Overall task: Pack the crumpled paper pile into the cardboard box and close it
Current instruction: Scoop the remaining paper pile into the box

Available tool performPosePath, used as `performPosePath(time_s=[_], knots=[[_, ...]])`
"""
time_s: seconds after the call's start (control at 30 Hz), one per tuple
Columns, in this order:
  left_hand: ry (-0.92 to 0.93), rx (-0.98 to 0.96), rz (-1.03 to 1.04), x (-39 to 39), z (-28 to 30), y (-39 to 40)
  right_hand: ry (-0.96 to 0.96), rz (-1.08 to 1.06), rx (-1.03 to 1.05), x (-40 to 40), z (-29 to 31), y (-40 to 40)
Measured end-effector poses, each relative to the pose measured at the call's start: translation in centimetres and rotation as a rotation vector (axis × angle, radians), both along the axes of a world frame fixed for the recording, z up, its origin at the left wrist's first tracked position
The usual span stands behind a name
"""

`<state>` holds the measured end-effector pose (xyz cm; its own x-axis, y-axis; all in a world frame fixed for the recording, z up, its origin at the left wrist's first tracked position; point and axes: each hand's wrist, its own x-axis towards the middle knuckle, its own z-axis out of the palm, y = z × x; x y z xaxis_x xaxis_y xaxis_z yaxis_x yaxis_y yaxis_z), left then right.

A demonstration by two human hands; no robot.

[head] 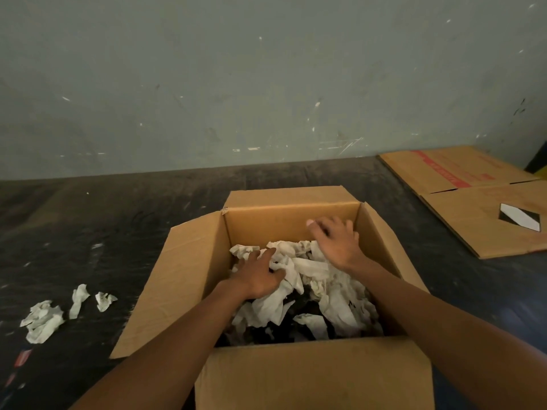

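Observation:
An open brown cardboard box point(189, 261) stands on the dark floor with all its flaps spread outward. Inside lies a heap of crumpled white paper point(313, 279) over something dark at the bottom. My left hand point(260, 276) rests palm down on the paper at the box's left side, fingers spread. My right hand point(337, 241) hovers palm down over the paper near the far right corner, fingers apart, holding nothing. A few crumpled paper pieces point(44, 321) lie on the floor left of the box.
A flattened cardboard box point(473, 196) with red print lies on the floor at the far right. A scuffed grey-green wall point(266, 84) rises just behind the box. Small scraps point(22, 358) lie at the lower left.

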<state>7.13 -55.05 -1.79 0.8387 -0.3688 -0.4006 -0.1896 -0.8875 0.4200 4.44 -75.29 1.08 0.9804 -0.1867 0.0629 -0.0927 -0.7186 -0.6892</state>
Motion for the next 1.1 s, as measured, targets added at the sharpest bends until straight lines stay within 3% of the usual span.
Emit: performPosePath(time_s=[0.13, 0.23, 0.3, 0.43, 0.7, 0.8, 0.9, 1.1], knots=[[0.154, 0.177, -0.178, -0.8, -0.6, 0.8, 0.388, 0.524, -0.649, -1.0, -3.0, 0.4], [0.208, 0.296, -0.245, -1.0, -1.6, 1.3, 0.681, 0.575, -0.716, -1.3, -6.5, -0.3], [0.236, 0.309, -0.26, -1.0, -1.9, 0.8, 0.753, 0.564, -0.676, -1.1, -6.7, -0.5], [0.246, 0.332, -0.27, -1.7, -2.1, -0.5, 0.721, 0.465, -0.515, -1.1, -7.5, -0.1], [0.159, 0.127, -0.266, -2.8, -1.1, -0.6, 0.687, 0.523, -0.543, -0.9, -8.1, -0.4], [0.134, 0.162, -0.247, -3.1, -0.2, 0.1, 0.741, 0.523, -0.537, -0.6, -5.9, -0.5], [0.131, 0.096, -0.246, -2.9, 1.2, 0.8, 0.624, 0.609, -0.527, -0.9, -1.8, -0.4], [-0.058, 0.233, -0.252, -2.9, 3.0, 2.1, 0.426, 0.49, -0.553, -3.1, 3.0, -2.0]])
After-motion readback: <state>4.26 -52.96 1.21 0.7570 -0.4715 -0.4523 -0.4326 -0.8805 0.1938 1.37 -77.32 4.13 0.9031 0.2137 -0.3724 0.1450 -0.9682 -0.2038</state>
